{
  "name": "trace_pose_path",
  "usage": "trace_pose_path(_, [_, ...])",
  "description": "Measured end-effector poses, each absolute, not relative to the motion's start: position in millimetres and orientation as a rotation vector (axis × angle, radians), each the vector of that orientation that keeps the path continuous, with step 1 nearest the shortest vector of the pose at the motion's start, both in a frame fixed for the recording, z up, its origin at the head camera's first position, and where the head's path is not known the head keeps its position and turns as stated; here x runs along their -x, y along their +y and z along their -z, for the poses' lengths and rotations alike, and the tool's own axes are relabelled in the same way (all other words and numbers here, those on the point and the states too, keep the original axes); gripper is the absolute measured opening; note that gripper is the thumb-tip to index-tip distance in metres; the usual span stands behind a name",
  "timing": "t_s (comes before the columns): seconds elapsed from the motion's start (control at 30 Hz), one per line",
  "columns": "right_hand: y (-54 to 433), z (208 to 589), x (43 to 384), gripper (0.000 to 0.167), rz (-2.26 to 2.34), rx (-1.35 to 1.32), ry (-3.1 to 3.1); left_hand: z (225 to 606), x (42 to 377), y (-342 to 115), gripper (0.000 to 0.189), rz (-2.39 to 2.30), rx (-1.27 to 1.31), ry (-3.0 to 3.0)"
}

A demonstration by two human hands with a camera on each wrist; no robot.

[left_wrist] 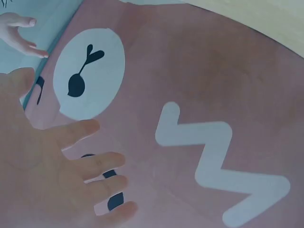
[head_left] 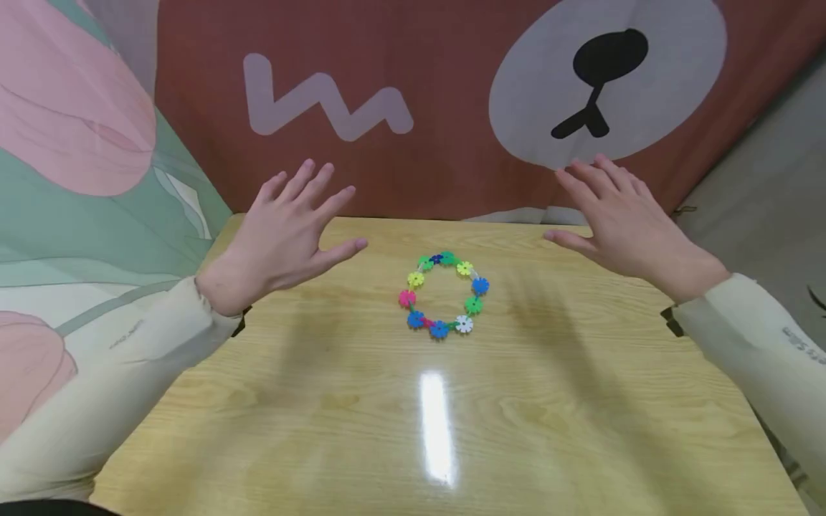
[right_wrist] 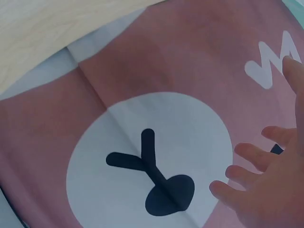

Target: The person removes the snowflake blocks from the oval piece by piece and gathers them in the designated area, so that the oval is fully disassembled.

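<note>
On the wooden table lies a ring of linked flower-shaped plastic pieces [head_left: 439, 330] in blue, green, yellow, pink and white. To its left my left hand [head_left: 277, 229] is held above the table, fingers spread and holding nothing. My right hand [head_left: 622, 222] hovers to the right of the ring, its fingers extended and nothing in it. Neither hand touches the ring. The left wrist view shows the left hand [left_wrist: 61, 166] in front of the cloth, and the right wrist view has the right hand [right_wrist: 270, 180] at its right edge.
Behind the wooden table [head_left: 361, 430] hangs a brown cloth [head_left: 439, 172] printed with a bear's muzzle and a pale zigzag. A green and pink cloth [head_left: 71, 222] hangs at the left, a grey one [head_left: 768, 193] at the right. Light glares off the tabletop.
</note>
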State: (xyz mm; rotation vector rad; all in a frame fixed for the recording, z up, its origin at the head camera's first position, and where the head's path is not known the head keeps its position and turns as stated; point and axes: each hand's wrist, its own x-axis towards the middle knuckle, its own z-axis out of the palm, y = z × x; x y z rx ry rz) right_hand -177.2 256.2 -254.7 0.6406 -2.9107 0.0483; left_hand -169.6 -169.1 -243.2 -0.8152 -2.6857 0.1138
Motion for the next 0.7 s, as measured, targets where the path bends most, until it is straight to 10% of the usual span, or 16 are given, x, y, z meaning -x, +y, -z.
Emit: trace_pose_path(0.7, [277.9,245.9,149.6,0.075,-0.412,-0.535,-2.807,230.1,160.0,-189.2,0.067,0.251,0.614,-2.761])
